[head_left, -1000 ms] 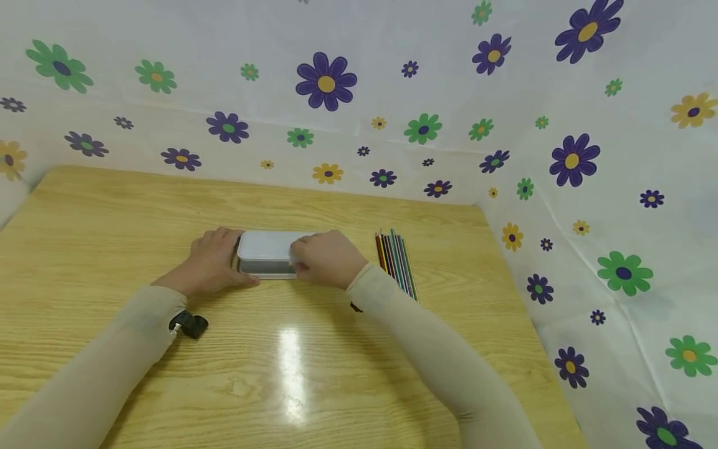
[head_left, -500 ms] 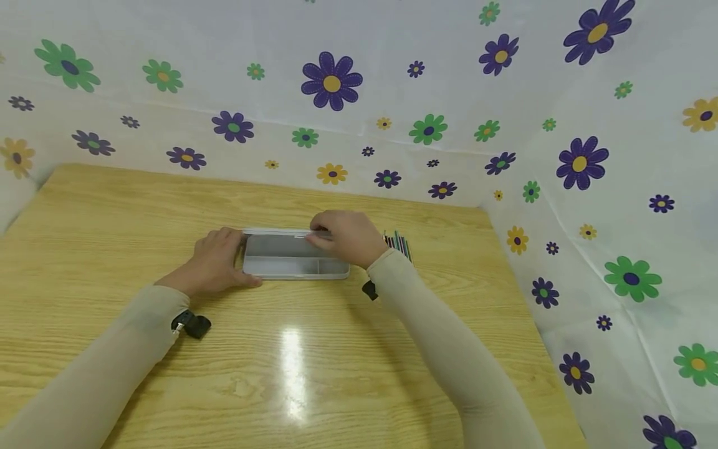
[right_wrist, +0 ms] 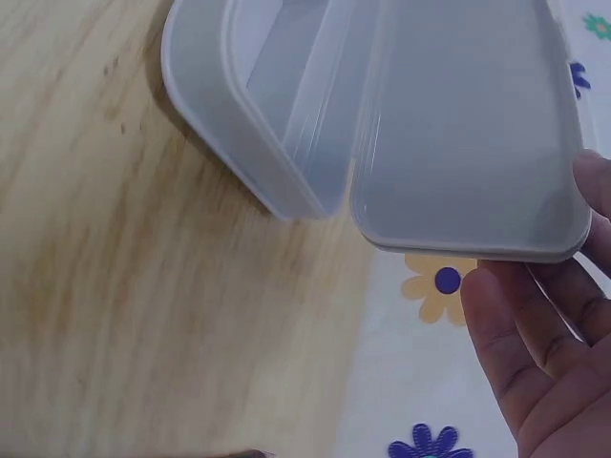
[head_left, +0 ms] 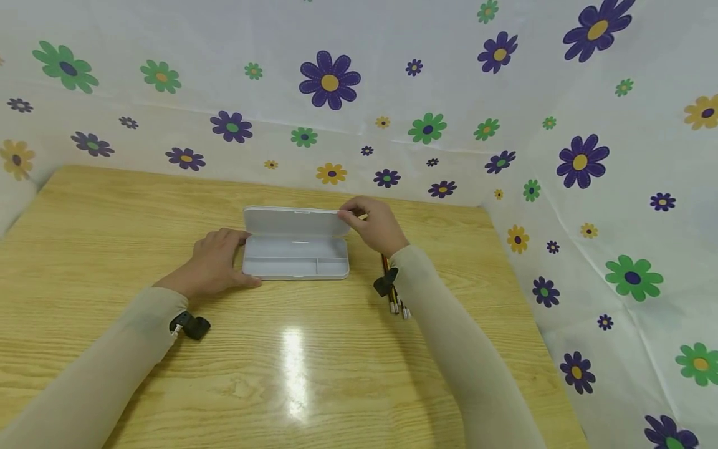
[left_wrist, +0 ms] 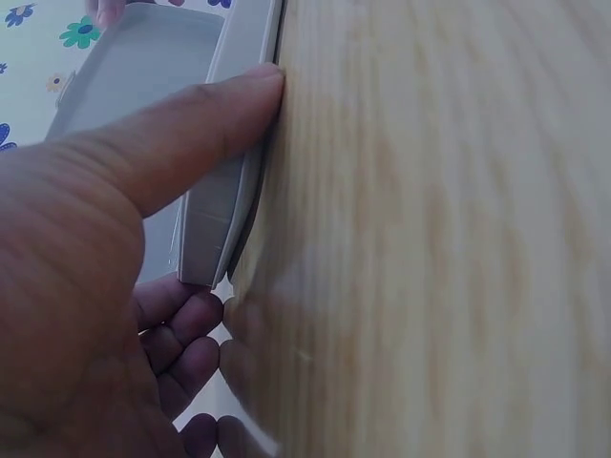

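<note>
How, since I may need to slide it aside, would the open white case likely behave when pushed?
The case looks like thin, smooth plastic, so probably stiff and light. It lies flat on the glossy table, so would likely slide rather than roll. The lid, held up by the right hand, might swing if released.

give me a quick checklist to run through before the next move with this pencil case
1. Lid raised: ok, it stands up along the back of the pencil case.
2. Left hand on the case: ok, thumb at the front edge, fingers at the left end.
3. Right hand on the lid: ok, it pinches the right end.
4. Lid stays up unaided: cannot tell, the right hand holds it.
5. Pencils fully in sight: not ok, the right sleeve hides part of them.
</note>
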### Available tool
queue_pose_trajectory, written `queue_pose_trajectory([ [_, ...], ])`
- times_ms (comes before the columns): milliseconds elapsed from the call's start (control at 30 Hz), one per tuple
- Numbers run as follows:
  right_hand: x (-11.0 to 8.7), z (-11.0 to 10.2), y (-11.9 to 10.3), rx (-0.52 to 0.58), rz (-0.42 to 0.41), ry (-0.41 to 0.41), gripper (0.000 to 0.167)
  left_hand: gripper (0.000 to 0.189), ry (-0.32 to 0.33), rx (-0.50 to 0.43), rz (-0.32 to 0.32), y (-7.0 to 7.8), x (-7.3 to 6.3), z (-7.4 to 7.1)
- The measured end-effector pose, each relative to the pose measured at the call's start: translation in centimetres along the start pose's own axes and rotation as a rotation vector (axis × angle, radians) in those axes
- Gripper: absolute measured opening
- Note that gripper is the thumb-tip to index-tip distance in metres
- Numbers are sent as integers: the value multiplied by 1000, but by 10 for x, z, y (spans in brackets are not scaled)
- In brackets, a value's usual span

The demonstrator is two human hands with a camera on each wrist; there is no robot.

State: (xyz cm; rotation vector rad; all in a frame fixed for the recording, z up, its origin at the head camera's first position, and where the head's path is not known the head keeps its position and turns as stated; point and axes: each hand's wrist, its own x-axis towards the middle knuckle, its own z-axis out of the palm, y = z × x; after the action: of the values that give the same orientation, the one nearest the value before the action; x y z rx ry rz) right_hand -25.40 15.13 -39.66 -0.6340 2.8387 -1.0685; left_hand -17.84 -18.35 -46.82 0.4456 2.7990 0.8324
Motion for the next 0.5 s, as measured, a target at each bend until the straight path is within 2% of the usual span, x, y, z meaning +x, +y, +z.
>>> queue_pose_trajectory([
  [333, -6, -4, 15, 165, 88, 26, 25, 105, 8, -9, 4, 0, 0, 1],
  [500, -9, -6, 16, 202, 89, 20, 23, 107, 6, -11, 20, -4, -1, 0],
])
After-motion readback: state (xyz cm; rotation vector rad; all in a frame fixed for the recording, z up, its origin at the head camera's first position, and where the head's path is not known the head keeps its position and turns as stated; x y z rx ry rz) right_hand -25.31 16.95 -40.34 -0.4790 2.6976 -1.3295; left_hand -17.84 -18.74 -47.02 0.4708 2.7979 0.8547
